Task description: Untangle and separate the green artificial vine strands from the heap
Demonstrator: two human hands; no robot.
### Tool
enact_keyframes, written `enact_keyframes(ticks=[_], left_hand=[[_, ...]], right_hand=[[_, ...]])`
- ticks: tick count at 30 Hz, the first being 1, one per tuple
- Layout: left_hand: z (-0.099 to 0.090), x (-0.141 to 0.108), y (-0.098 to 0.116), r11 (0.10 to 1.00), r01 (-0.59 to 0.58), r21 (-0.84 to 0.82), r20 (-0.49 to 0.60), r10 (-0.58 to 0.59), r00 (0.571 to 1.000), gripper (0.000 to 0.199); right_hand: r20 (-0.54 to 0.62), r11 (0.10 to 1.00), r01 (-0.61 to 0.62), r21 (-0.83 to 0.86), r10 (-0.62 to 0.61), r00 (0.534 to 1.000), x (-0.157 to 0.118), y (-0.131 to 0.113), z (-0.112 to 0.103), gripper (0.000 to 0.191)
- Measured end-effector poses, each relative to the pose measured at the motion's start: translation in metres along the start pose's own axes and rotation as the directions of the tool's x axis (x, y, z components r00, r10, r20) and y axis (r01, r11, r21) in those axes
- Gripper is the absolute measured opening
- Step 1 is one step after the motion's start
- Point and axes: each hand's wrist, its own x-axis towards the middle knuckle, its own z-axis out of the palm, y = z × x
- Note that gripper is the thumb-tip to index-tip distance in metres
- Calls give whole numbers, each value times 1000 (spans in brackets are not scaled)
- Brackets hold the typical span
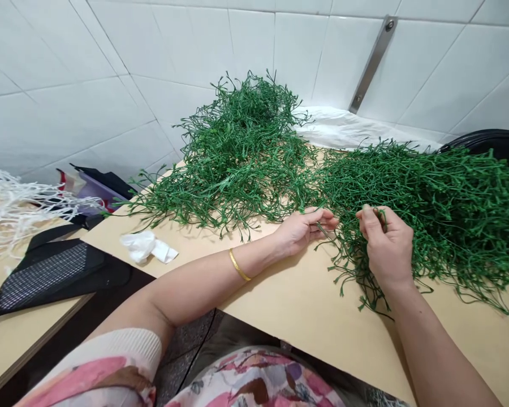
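Two big heaps of thin green artificial plant stems with small forked tips lie on the tan table (pixel 288 299): the left heap (pixel 246 141) and the right heap (pixel 449 209). My left hand (pixel 303 232) rests palm up between them, its fingers stretched out and slightly curved. A few stem ends cross its fingers; I cannot make out a grip on them. Closed in a pinch at the near edge of the right heap, my right hand (pixel 385 243) has a green stem between thumb and fingers. Loose stems hang below it towards the table's front.
Crumpled white tissue (pixel 148 247) lies left of my forearm. Further left are white branching strands (pixel 21 209), a black mesh item (pixel 46 277) and a purple item (pixel 99 189). Behind stand a tiled wall, a metal bracket (pixel 373 65), white plastic sheeting (pixel 339 127) and a black rounded object (pixel 487 141).
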Motion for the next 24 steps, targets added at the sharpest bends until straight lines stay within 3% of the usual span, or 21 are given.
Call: enact_keyframes(ticks=[7,15,17,20,22,24], left_hand=[[7,-3,-4,992,2,-128,23,1,1000,11],[11,-7,-4,993,-18,-117,6,19,1000,10],[11,-7,-4,991,-3,-134,17,5,1000,15],[11,-5,1,983,45,-179,4,-45,999,23],[8,-2,7,974,92,-209,-30,-100,995,25],[5,1,14,964,117,-239,-71,-138,988,27]], right_hand=[[226,965,63,-256,-3,974,-15,-8,23,30],[343,993,-51,-109,85,935,-12,-6,27,23],[380,991,-21,-134,71,922,-11,-5,27,25],[421,965,123,-231,-15,907,-12,-7,25,28],[526,943,265,-200,-125,842,-14,-12,22,28],[645,922,381,-70,-250,722,-16,-20,19,29]])
